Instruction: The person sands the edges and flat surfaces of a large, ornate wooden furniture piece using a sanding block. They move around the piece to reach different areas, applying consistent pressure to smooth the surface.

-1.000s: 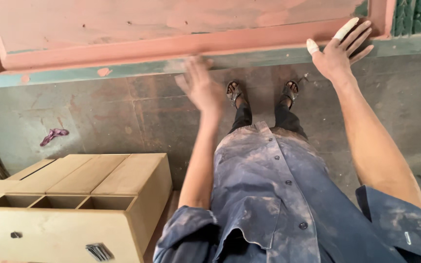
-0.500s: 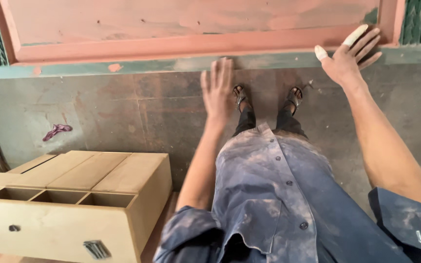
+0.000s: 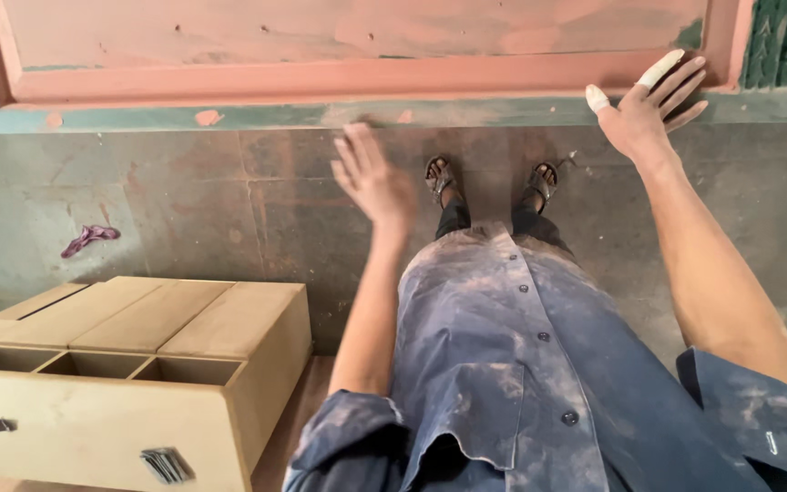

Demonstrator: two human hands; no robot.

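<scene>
My left hand (image 3: 371,178) is raised in front of me, fingers spread and blurred by motion, holding nothing, just below the green edge (image 3: 257,116) of a large board. My right hand (image 3: 649,105) rests flat with spread fingers on that edge, at the lower right corner of the pink-red framed panel (image 3: 357,41). Two of its fingers are wrapped in white tape. Below the hands I see my sandalled feet (image 3: 489,178) and dusty blue shirt (image 3: 512,364).
A pale wooden box (image 3: 129,383) with open compartments stands at the lower left. A purple scrap (image 3: 88,239) lies on the dusty grey floor (image 3: 184,210). Green carved panels sit at the top corners.
My left hand has drifted left and swung about in front of the board's edge. My right hand has stayed on the panel's lower right corner. The view has shifted slightly.
</scene>
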